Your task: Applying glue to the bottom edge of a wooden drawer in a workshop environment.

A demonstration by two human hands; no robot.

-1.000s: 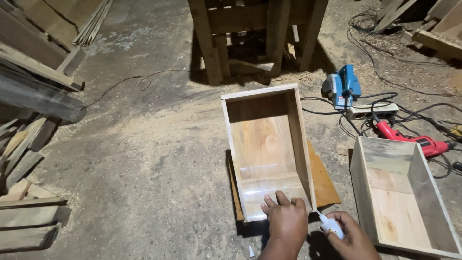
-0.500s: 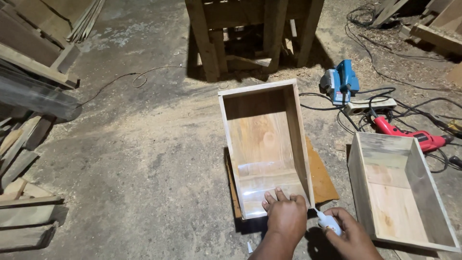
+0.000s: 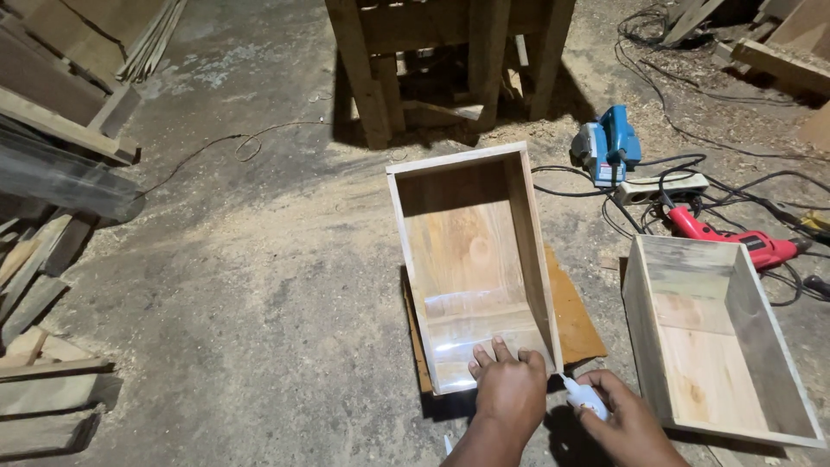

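While the person crouched over the floor, the left hand (image 3: 510, 391) lay flat, fingers spread, pressing on the near end of an open wooden box (image 3: 471, 259) that stretched away from it. That box rested on a thin brown board (image 3: 572, 320) showing just beyond the right hand. The right hand (image 3: 624, 417) was curled closed around a small white squeeze bottle (image 3: 584, 398), its tip pointing at the box's near corner, between the two hands.

A second open box (image 3: 722, 346) sat just to the right of the right hand. Farther off beyond it lay a blue power planer (image 3: 608, 145), a red drill (image 3: 731, 240) and a white power strip (image 3: 659, 185) in a tangle of black cables (image 3: 692, 138). Sawdust coated the concrete floor (image 3: 242, 285).

Several things looked risky. The box could have slid on the board if the left hand's pressure eased. Whatever the bottle held might have dripped onto the floor or picked up sawdust. A knee or elbow moving right could have knocked the second box or snagged the cables.
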